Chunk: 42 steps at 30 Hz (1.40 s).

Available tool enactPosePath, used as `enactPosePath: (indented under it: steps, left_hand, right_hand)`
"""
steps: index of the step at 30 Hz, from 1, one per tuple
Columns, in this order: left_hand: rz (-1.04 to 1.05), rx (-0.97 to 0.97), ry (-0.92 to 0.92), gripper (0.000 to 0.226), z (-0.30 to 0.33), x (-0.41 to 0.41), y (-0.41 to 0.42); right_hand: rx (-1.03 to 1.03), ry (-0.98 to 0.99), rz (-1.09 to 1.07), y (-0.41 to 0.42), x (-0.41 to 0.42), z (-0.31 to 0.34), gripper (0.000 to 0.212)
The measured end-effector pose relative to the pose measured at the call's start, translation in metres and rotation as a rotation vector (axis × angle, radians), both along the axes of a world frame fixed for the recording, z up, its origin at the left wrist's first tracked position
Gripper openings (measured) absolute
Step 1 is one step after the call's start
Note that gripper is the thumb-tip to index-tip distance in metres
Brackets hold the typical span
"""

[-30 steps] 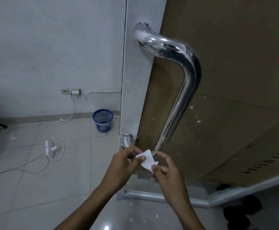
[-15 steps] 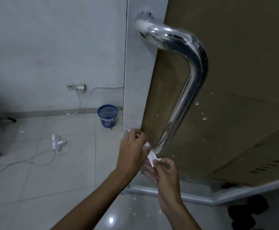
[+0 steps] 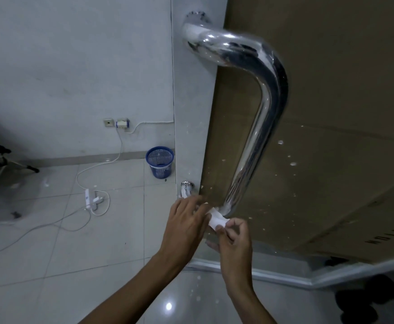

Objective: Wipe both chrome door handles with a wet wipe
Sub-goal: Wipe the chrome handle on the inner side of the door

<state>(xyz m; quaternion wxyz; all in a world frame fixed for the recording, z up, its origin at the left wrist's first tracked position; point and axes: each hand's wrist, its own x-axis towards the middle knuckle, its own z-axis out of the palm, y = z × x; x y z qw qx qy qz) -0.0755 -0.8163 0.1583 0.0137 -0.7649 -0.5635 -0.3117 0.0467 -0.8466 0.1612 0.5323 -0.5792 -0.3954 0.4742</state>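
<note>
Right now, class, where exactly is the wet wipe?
Low in the head view, the wet wipe is pinched between left hand and right hand, against the chrome handle's bottom end.

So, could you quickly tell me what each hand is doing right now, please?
Left hand: fingers on the wet wipe at the chrome handle's lower end; grip unclear.
Right hand: pinching the wipe's lower edge.

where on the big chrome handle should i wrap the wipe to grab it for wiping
Grip the long straight shaft of the chrome handle, just above its lower bend where the wet wipe sits now. Come from the open front side: the tube stands off the door, so fingers can probably curl fully round it.
</note>
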Motion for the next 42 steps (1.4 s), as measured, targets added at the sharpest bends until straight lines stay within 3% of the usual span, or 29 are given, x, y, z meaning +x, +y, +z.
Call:
enactPosePath:
  steps: [5, 15, 18, 23, 25, 29, 32, 35, 42]
  left_hand:
    - [-0.011, -0.057, 0.096, 0.045, 0.003, -0.001, -0.001]
    - [-0.035, -0.038, 0.048, 0.026, -0.004, -0.005, 0.007]
    - [-0.104, -0.075, 0.038, 0.036, 0.000, -0.006, 0.013]
    - [-0.259, -0.096, 0.174, 0.022, -0.004, -0.001, 0.022]
    - [-0.237, -0.164, 0.054, 0.032, 0.000, 0.006, 0.025]
    - [-0.196, -0.156, -0.127, 0.019, 0.002, 0.015, 0.027]
    - [-0.208, -0.123, -0.098, 0.024, -0.003, 0.009, 0.026]
    - [-0.235, -0.114, 0.032, 0.038, -0.010, -0.002, 0.023]
    - [-0.287, -0.048, 0.202, 0.047, -0.004, -0.041, 0.024]
  right_hand:
    - [-0.050, 0.042, 0.016, -0.003, 0.000, -0.001, 0.026]
    - [-0.154, 0.012, 0.172, -0.005, 0.000, 0.005, 0.041]
    - [-0.136, -0.009, 0.186, -0.006, 0.007, 0.009, 0.041]
    - [-0.020, -0.171, 0.085, -0.002, 0.036, 0.016, 0.034]
    - [0.028, -0.178, 0.027, 0.003, 0.043, 0.022, 0.036]
    - [0.091, -0.226, -0.005, 0.010, 0.047, 0.035, 0.038]
    - [0.116, -0.337, 0.059, 0.008, 0.042, 0.037, 0.051]
    - [0.017, -0.388, 0.174, 0.006, 0.034, 0.031, 0.065]
    - [-0.028, -0.415, 0.211, 0.009, 0.024, 0.031, 0.064]
